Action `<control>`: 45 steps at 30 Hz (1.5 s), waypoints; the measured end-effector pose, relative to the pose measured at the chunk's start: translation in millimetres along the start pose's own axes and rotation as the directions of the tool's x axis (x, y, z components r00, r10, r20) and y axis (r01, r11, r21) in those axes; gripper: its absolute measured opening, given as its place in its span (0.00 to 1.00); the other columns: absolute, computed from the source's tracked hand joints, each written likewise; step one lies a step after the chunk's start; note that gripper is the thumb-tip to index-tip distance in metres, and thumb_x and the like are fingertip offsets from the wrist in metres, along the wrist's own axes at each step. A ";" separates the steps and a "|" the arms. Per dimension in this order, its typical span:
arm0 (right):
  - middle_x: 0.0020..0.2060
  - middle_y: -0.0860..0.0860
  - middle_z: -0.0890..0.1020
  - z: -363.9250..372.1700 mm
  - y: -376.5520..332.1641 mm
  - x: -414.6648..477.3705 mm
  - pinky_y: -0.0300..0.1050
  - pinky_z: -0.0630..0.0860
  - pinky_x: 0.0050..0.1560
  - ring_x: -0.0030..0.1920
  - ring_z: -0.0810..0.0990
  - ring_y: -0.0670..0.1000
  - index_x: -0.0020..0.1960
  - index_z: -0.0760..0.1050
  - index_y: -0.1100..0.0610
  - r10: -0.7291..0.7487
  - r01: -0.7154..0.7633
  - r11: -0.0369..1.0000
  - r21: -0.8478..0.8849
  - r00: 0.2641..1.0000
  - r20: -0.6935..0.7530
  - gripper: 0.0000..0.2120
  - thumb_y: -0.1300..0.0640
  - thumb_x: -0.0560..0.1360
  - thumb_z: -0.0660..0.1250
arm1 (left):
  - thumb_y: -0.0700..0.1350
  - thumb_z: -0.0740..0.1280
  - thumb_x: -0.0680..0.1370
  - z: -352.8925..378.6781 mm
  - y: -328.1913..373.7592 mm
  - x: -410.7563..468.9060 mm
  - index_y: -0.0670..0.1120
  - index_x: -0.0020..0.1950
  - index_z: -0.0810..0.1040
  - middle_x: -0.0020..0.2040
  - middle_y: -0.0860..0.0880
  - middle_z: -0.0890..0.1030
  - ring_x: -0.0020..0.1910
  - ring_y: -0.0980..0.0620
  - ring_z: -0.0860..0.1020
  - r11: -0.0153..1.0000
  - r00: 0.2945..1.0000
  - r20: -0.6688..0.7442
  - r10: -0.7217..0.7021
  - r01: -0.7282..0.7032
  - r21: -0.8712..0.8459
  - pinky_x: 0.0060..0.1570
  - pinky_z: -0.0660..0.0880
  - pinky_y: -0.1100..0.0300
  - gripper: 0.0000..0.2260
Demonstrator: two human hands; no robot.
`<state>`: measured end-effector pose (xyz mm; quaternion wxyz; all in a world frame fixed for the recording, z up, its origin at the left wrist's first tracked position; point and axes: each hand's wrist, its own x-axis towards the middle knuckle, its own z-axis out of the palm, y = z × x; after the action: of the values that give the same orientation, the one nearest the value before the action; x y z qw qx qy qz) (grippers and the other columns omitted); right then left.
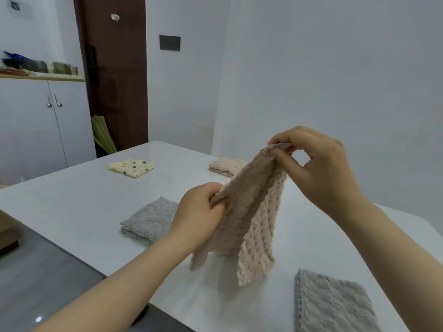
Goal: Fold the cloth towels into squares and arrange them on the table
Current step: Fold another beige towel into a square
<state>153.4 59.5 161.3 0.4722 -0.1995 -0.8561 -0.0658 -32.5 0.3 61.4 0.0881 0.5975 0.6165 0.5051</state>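
Observation:
A beige knitted towel (251, 212) hangs in the air above the white table (79, 202), doubled over so two layers drop down. My left hand (201, 214) pinches its lower left edge. My right hand (318, 164) pinches its upper corner, higher and farther right. On the table lie folded towels: a grey one (148, 221) just left of my left hand, a yellow dotted one (132, 167) at the far left, a beige one (225, 166) at the back, partly hidden by the held towel, and a larger grey one (333, 303) at the near right.
The table's near left edge (72, 255) runs diagonally, with grey floor (36, 283) below it. A white cabinet (36, 130) and a dark brown door (115, 68) stand beyond the table on the left. White walls close the back and right.

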 end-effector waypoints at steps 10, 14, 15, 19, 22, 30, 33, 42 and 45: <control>0.39 0.48 0.82 -11.5 10.2 -9.5 0.23 0.67 0.39 0.39 0.79 0.48 0.45 0.80 0.58 0.190 -0.195 0.980 -0.042 0.977 -0.098 0.01 0.61 0.75 0.69 | 0.46 0.70 0.74 -46.7 2.7 -5.2 0.52 0.36 0.82 0.33 0.57 0.81 0.36 0.59 0.77 0.998 0.988 -0.140 -0.068 0.064 -0.027 0.37 0.72 0.62 0.07; 0.38 0.48 0.82 -17.6 10.8 -16.8 0.26 0.70 0.40 0.39 0.78 0.45 0.46 0.80 0.58 0.271 -0.271 0.962 0.012 0.954 -0.125 0.02 0.59 0.76 0.69 | 0.47 0.72 0.72 -64.0 5.5 -8.9 0.52 0.37 0.83 0.36 0.58 0.83 0.40 0.62 0.78 0.997 0.977 -0.202 -0.071 0.065 -0.037 0.43 0.75 0.59 0.04; 0.37 0.47 0.82 -19.6 10.3 -18.4 0.28 0.71 0.41 0.39 0.78 0.44 0.45 0.80 0.57 0.292 -0.291 0.956 0.031 0.947 -0.134 0.02 0.59 0.76 0.69 | 0.46 0.73 0.72 -68.2 6.7 -9.3 0.51 0.37 0.83 0.35 0.60 0.82 0.39 0.63 0.78 0.996 0.972 -0.222 -0.081 0.071 -0.050 0.41 0.74 0.61 0.04; 0.34 0.43 0.80 -27.2 6.0 -23.5 0.30 0.70 0.38 0.37 0.77 0.45 0.43 0.80 0.56 0.368 -0.356 0.930 0.096 0.914 -0.173 0.03 0.58 0.75 0.69 | 0.47 0.75 0.69 -82.6 16.5 -13.2 0.48 0.39 0.84 0.31 0.57 0.82 0.33 0.62 0.78 0.961 0.932 -0.305 -0.197 0.121 -0.251 0.37 0.74 0.63 0.04; 0.33 0.43 0.79 -31.3 -2.2 -26.0 0.30 0.69 0.35 0.36 0.75 0.50 0.41 0.79 0.54 0.396 -0.375 0.917 0.135 0.896 -0.200 0.04 0.57 0.75 0.70 | 0.47 0.77 0.68 -91.5 29.5 -18.0 0.45 0.41 0.83 0.37 0.51 0.84 0.36 0.59 0.81 0.925 0.904 -0.350 -0.245 0.110 -0.363 0.40 0.78 0.62 0.08; 0.30 0.52 0.78 -25.6 -6.6 -35.3 0.32 0.69 0.34 0.31 0.72 0.45 0.39 0.79 0.55 0.476 -0.431 0.865 0.257 0.867 -0.149 0.05 0.57 0.73 0.72 | 0.48 0.77 0.68 -104.2 23.6 -18.0 0.45 0.39 0.83 0.39 0.47 0.84 0.39 0.53 0.81 0.936 0.897 -0.372 -0.240 0.113 -0.332 0.43 0.80 0.55 0.07; 0.30 0.53 0.77 -4.4 5.6 -47.8 0.41 0.72 0.36 0.31 0.73 0.48 0.37 0.79 0.54 0.544 -0.521 0.823 0.225 0.838 -0.050 0.07 0.56 0.73 0.72 | 0.45 0.76 0.70 -94.3 2.2 -16.6 0.46 0.40 0.84 0.41 0.48 0.84 0.44 0.50 0.81 0.928 0.904 -0.304 -0.299 0.201 -0.314 0.52 0.78 0.50 0.04; 0.22 0.50 0.72 29.6 12.1 -52.8 0.39 0.73 0.32 0.23 0.71 0.46 0.40 0.77 0.56 0.650 -0.627 0.694 0.353 0.757 0.066 0.05 0.59 0.75 0.69 | 0.48 0.77 0.67 -75.1 -31.5 -9.3 0.46 0.38 0.82 0.35 0.49 0.83 0.37 0.51 0.79 0.866 0.834 -0.319 -0.451 0.322 -0.383 0.45 0.77 0.55 0.08; 0.23 0.53 0.73 37.0 6.9 -49.8 0.34 0.74 0.31 0.23 0.72 0.47 0.43 0.77 0.57 0.643 -0.639 0.665 0.387 0.753 0.138 0.02 0.61 0.75 0.68 | 0.47 0.75 0.70 -68.9 -37.4 -6.5 0.47 0.41 0.84 0.38 0.48 0.85 0.41 0.49 0.82 0.857 0.844 -0.286 -0.454 0.326 -0.398 0.52 0.79 0.48 0.04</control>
<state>150.9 63.0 99.0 0.5005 -0.3831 -0.7222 0.2848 -104.0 -32.3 63.7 0.1726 0.3274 0.6368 0.6763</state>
